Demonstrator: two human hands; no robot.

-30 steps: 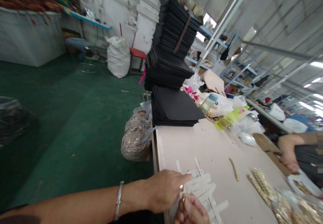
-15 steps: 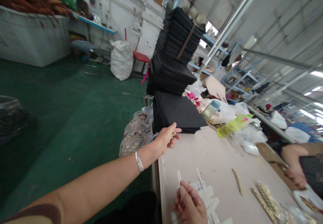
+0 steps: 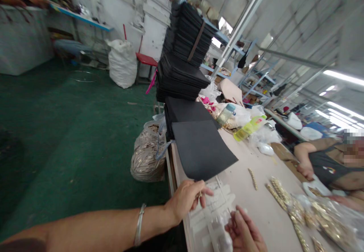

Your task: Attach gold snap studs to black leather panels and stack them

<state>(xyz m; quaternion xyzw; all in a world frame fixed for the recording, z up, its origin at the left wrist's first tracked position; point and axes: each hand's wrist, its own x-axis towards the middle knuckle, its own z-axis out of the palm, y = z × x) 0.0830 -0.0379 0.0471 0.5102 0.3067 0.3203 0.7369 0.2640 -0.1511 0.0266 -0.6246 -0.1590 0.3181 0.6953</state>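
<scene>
My left hand (image 3: 189,199) has its fingers closed on the near edge of a black sheet (image 3: 203,147), with small gold-coloured pieces also between the fingers. The sheet lies partly over a stack of black sheets (image 3: 189,110) and partly over the pale table (image 3: 244,153). To the right, my right hand (image 3: 244,231) is closed beside a clear plastic bag (image 3: 220,231); what its fingers hold, if anything, is too small to make out. White strips (image 3: 212,199) lie on the table between and beyond my hands.
Tall black stacks (image 3: 182,70) rise behind. A bottle (image 3: 226,115) and plastic bags stand beyond. Gold-coloured chains (image 3: 277,197) lie at the right, near a person in an apron (image 3: 327,165). A filled bag (image 3: 149,153) hangs left of the table edge.
My left hand has come back toward me from the stack, pulling one black sheet with it. My right hand appears further right. The view has shifted too.
</scene>
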